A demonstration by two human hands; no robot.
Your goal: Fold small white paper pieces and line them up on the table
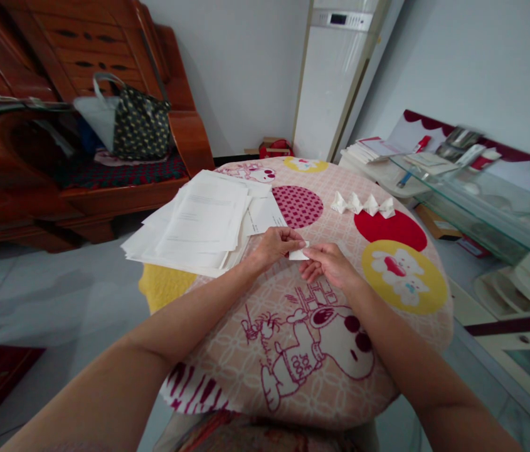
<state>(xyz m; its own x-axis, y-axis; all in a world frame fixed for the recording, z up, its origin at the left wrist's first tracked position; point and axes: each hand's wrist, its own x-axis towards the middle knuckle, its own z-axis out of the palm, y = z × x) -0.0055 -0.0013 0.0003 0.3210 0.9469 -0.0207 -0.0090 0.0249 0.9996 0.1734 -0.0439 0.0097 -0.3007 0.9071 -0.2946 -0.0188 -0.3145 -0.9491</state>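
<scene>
Both my hands meet over the middle of a round table covered in a pink cartoon-print cloth (293, 351). My left hand (276, 245) and my right hand (328, 263) each pinch one small piece of white paper (298, 254) between fingertips, just above the cloth. A loose stack of white paper sheets (199, 226) lies at the table's far left, close to my left hand. Several small folded white paper shapes (363, 204) sit in a row at the far side, beyond my right hand.
A dark wooden bench (81, 157) with a patterned bag (140, 125) stands at the back left. A tall white appliance (330, 81) stands against the far wall. A glass-topped table (481, 194) with books and containers is close on the right.
</scene>
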